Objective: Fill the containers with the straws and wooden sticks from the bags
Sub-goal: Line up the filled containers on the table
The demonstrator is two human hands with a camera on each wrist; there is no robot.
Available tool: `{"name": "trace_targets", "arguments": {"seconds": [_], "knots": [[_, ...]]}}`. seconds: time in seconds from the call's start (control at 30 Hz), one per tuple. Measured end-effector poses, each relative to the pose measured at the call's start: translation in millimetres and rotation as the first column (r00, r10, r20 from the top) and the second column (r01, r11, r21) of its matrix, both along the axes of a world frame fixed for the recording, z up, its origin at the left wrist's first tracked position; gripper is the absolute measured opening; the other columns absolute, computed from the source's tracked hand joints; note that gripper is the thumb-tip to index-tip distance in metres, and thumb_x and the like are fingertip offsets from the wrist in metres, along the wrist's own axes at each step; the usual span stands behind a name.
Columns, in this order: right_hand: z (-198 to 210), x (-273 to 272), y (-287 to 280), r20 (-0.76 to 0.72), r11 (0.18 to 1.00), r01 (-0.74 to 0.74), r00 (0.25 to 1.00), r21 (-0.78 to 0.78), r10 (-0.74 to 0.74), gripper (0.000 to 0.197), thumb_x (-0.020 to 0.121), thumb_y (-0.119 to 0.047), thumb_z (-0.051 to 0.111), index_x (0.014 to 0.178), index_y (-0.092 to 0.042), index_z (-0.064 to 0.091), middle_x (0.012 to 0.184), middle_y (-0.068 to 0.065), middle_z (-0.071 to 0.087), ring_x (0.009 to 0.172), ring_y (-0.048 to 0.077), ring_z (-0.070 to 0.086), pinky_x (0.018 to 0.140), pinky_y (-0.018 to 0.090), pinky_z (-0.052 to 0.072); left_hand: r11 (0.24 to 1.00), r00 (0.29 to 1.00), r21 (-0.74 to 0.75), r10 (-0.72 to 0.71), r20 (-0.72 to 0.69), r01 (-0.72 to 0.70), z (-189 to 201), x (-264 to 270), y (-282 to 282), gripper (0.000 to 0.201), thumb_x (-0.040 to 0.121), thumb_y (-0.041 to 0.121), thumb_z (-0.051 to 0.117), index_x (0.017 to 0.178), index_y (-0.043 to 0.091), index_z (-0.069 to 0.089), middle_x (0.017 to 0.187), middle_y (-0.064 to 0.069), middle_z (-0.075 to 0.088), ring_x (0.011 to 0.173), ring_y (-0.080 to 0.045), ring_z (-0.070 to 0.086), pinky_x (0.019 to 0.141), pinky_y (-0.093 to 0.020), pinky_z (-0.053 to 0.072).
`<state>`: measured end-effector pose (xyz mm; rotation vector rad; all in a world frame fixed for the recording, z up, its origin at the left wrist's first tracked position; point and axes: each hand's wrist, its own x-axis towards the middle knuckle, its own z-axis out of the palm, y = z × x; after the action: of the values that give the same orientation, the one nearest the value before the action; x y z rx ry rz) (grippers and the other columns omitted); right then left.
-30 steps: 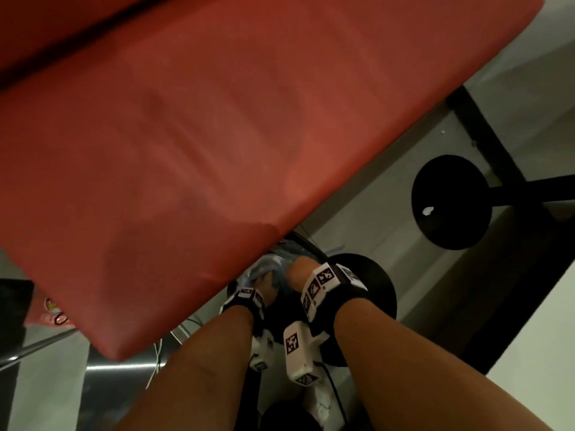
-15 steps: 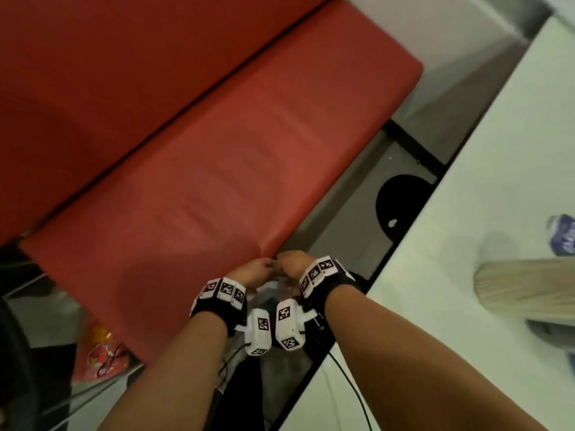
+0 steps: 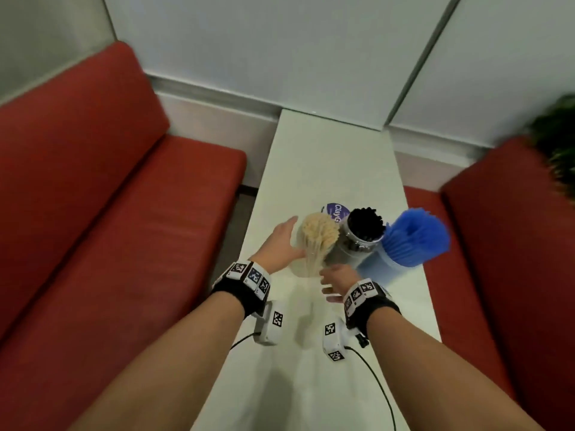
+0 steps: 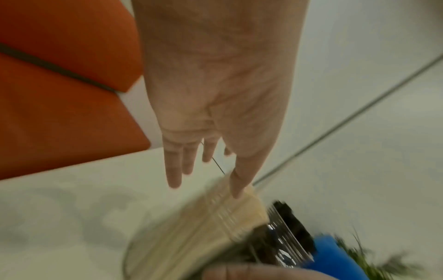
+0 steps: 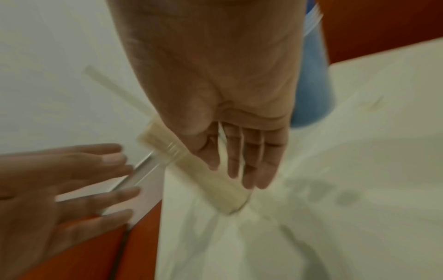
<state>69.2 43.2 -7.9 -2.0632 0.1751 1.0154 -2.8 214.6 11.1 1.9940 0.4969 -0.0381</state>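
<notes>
Wooden sticks [image 3: 317, 236] blurred | left hand [image 3: 280, 244] beside | right hand [image 3: 337, 281] spread

A long white worktop [image 3: 329, 169] runs up the middle of the head view to a pale grey panelled wall [image 3: 280, 48] filling the upper frame (thin dark seams cross it at the upper right). A red cushioned bench [image 3: 102, 194] fills the left side, and a second red bench [image 3: 510, 219] the right. Blurred green foliage [image 3: 557, 135] shows at the right edge.
</notes>
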Motion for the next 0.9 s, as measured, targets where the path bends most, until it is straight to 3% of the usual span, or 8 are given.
{"name": "trace_targets", "arguments": {"seconds": [0.07,0.1,0.2,0.3,0.4,0.53,0.73,0.9], "knots": [[4.4,17.1,-49.7,-0.046,0.991,0.064,0.997,-0.116,-0.069,0.017,0.096,-0.006,0.060,0.112,0.001,0.062,0.089,0.013,0.060,0.073,0.028,0.061,0.073,0.039,0.053,0.998,0.999,0.061,0.030,0.021,-0.032,8.6,23.2,-29.4,0.120,0.071,0.026,0.085,0.155,0.021,-0.001,0.157,-0.013,0.014,0.144,-0.029,0.022,0.118,-0.039,0.022],[6.7,25.1,-69.1,-0.040,0.984,0.109,0.993,-0.142,-0.116,0.028,0.093,-0.006,0.065,0.118,0.003,0.058,0.094,0.015,0.060,0.079,0.032,0.062,0.081,0.042,0.054,0.995,0.999,0.080,0.052,0.011,-0.052,9.6,32.0,-40.3,0.130,0.067,0.029,0.088,0.155,0.024,-0.008,0.157,-0.013,0.009,0.143,-0.033,0.022,0.117,-0.044,0.023],[6.9,51.7,-109.1,0.179,0.940,0.317,0.939,-0.122,-0.293,0.094,0.078,-0.011,0.084,0.152,-0.005,0.026,0.141,0.022,0.049,0.124,0.042,0.054,0.103,0.052,0.047,0.975,0.990,0.173,0.142,-0.006,-0.139,1.2,51.7,-61.8,0.141,0.060,0.032,0.092,0.153,0.029,-0.014,0.156,-0.014,0.009,0.139,-0.040,0.025,0.114,-0.048,0.025],[7.4,78.5,-123.4,0.447,0.913,0.398,0.804,0.087,-0.392,0.120,0.061,-0.009,0.094,0.157,-0.013,0.021,0.151,0.021,0.039,0.137,0.039,0.043,0.109,0.053,0.042,0.946,0.970,0.216,0.237,0.051,-0.242,-12.8,63.9,-68.8,0.138,0.060,0.028,0.092,0.153,0.031,-0.010,0.150,-0.012,0.019,0.134,-0.039,0.032,0.110,-0.048,0.030],[-0.6,103.4,-128.4,0.500,0.940,0.273,0.797,0.203,-0.340,0.113,0.053,-0.011,0.097,0.148,-0.015,0.035,0.140,0.013,0.052,0.125,0.035,0.055,0.104,0.057,0.048,0.923,0.953,0.235,0.297,0.064,-0.304,-23.5,74.6,-65.0,0.129,0.065,0.029,0.089,0.154,0.027,-0.005,0.148,-0.010,0.025,0.130,-0.037,0.038,0.108,-0.047,0.034],[-5.6,136.6,-131.7,0.507,0.937,0.173,0.803,0.304,-0.313,0.091,0.055,-0.011,0.095,0.134,-0.013,0.049,0.122,0.007,0.064,0.110,0.027,0.065,0.094,0.052,0.057,0.926,0.948,0.204,0.311,0.068,-0.318,-22.5,96.8,-50.4,0.130,0.063,0.026,0.089,0.155,0.018,-0.002,0.149,-0.010,0.029,0.134,-0.030,0.038,0.109,-0.048,0.036],[-5.4,206.0,-120.8,0.508,0.948,0.110,0.823,0.300,-0.256,0.092,0.057,-0.017,0.094,0.137,-0.016,0.047,0.122,0.001,0.064,0.111,0.024,0.064,0.095,0.047,0.056,0.933,0.958,0.223,0.286,0.014,-0.281,-13.3,144.0,-13.6,0.134,0.060,0.021,0.092,0.155,0.010,-0.001,0.152,-0.011,0.027,0.137,-0.025,0.036,0.108,-0.037,0.038],[-13.5,252.8,-108.7,0.488,0.953,0.130,0.835,0.272,-0.253,0.095,0.068,-0.013,0.091,0.145,-0.012,0.036,0.134,0.006,0.057,0.107,0.019,0.057,0.091,0.035,0.049,0.939,0.961,0.205,0.275,0.029,-0.275,-10.6,181.2,12.0,0.127,0.055,0.018,0.095,0.151,0.004,0.013,0.144,-0.015,0.038,0.134,-0.027,0.042,0.106,-0.045,0.042]]}}
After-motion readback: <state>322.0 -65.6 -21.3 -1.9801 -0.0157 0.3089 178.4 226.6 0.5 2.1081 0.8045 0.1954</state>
